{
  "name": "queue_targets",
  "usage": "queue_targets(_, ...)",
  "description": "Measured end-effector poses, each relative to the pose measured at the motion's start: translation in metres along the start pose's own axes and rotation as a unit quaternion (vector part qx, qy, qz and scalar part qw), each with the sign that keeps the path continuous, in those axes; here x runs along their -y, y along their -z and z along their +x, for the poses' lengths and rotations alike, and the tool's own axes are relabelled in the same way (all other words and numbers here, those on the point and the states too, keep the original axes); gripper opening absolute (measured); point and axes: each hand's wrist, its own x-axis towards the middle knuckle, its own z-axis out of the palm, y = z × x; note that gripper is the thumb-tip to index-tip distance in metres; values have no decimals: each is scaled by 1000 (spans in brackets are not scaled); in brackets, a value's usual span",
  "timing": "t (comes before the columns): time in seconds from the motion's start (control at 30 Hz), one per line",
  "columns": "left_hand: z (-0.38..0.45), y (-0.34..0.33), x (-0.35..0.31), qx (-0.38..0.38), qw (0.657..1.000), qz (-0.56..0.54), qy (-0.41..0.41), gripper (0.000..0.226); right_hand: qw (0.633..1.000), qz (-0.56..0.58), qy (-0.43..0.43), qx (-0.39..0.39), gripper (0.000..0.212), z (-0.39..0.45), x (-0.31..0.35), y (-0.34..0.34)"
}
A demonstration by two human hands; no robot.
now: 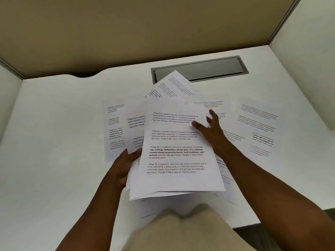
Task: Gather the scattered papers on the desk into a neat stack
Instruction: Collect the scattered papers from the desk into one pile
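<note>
We see a loose sheaf of white printed paper sheets [176,160] raised over the smooth white desk [54,142], its corners fanned and uneven, the top sheet flat and carrying four short blocks of black text, one partly in bold. Our left hand [125,167] grips the sheaf at its left edge, thumb curled over the top sheets and the other fingers tucked beneath. Our right hand [211,126] lies at the sheaf's upper right edge with fingers straight and spread, the thumb resting on the top sheet; we cannot tell whether the other fingers touch it or the paper below.

More thin white sheets lie scattered flat on the desk: one to the left [114,131], partly under the sheaf, one tilted at the back [174,86] whose corner overlaps a grey rectangular metal cable hatch [208,67], and one well to the right [259,127] with faint, blurred print. Matte beige partition panels [126,29] wall the desk behind. A ribbed beige garment [181,230] fills the lower middle.
</note>
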Motion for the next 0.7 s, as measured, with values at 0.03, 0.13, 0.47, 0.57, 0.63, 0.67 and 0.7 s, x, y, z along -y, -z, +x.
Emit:
queue_targets(0.03,1,0,1,3,1000,-5,-3,44,999,32,-28,12,94,-4,-4,1)
queue_targets(0.13,3,-6,-1,-5,1000,6,-20,43,976,152,-109,113,64,-17,-17,5)
queue_targets(0.47,31,-21,-18,-84,977,195,-26,44,976,144,-105,129,82,-21,-39,12)
queue_targets(0.57,50,1,-22,-251,898,358,-49,55,980,148,-87,100,63,-16,-41,14)
queue_targets(0.63,61,26,-24,-352,796,489,-54,57,979,163,-95,77,46,-14,-42,18)
queue_targets(0.67,64,36,-26,-384,762,519,-51,61,978,168,-98,72,44,-14,-43,20)
queue_targets(0.7,65,44,-29,-411,742,528,-44,67,978,172,-98,70,42,-13,-43,21)
